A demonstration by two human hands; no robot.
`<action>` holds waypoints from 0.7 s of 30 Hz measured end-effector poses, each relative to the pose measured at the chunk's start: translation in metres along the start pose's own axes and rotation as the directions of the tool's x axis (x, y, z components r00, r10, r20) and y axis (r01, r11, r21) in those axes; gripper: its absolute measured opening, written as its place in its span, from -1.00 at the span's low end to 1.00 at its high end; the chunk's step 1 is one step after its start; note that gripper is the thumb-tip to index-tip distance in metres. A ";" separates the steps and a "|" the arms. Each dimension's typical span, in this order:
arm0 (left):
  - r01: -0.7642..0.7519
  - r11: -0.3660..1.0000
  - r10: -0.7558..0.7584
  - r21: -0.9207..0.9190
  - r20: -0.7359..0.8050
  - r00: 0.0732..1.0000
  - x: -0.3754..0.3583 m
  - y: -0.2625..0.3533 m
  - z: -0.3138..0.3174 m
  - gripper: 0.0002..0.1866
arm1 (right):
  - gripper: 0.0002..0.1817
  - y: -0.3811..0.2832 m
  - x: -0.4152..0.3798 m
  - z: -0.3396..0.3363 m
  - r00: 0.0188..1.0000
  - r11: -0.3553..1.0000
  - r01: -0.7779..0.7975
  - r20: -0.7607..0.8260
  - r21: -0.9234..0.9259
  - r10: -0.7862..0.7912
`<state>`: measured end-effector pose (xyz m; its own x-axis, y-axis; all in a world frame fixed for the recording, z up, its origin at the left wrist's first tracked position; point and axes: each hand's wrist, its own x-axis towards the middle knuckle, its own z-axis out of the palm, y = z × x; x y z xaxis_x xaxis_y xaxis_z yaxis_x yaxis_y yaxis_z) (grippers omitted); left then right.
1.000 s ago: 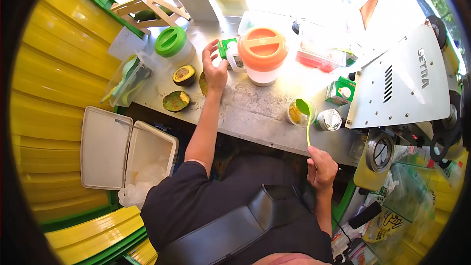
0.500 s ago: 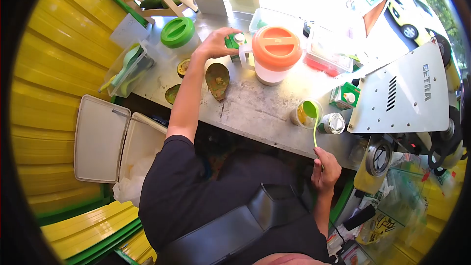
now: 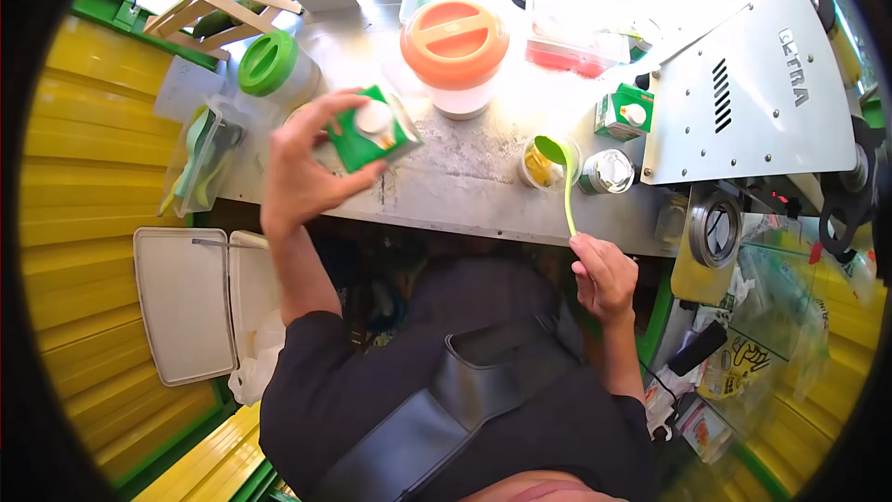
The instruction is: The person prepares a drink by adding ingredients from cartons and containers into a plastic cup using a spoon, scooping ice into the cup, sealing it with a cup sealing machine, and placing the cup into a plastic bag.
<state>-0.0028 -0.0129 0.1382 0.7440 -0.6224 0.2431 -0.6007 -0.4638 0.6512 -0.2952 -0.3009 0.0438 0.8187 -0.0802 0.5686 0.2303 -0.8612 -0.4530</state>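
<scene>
Honestly, hold the carton (image 3: 373, 136) steady: left hand (image 3: 305, 160) spread wide gripping it, centre-left (right hand (image 3: 606, 279), lower right, pinching the spoon (image 3: 568, 188)).

I count two hands: left hand (image 3: 302, 167), right hand (image 3: 609, 277). I count two cartons: one held carton (image 3: 367, 144), one standing carton (image 3: 621, 114). I count two jugs: one green-lidded jug (image 3: 269, 65), one orange-lidded jug (image 3: 455, 51). I count one held spoon (image 3: 554, 151), one yellow-filled cup (image 3: 537, 167), one can (image 3: 609, 172), one GETRA machine (image 3: 743, 112), one wooden rack (image 3: 216, 14).
</scene>
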 end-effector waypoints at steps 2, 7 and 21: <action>-0.161 0.981 0.171 -0.105 0.084 0.982 -0.001 -0.013 0.045 -0.32 | -0.72 0.002 -0.001 0.000 1.000 1.000 0.011 0.011 -0.001 -0.011; -0.171 0.963 0.225 -0.209 0.272 0.935 0.003 -0.032 0.135 -0.25 | -0.72 0.006 -0.003 -0.001 1.000 0.999 0.007 -0.019 0.031 -0.006; -0.267 0.964 0.259 0.009 0.206 0.944 0.010 -0.020 0.172 -0.61 | -0.74 0.013 -0.005 -0.003 0.999 1.000 0.011 -0.039 0.029 -0.010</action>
<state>-0.0338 -0.1180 0.0040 0.4858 -0.8376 0.2499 -0.7800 -0.2864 0.5564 -0.2977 -0.3133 0.0376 0.7949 -0.0911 0.5998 0.2546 -0.8473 -0.4662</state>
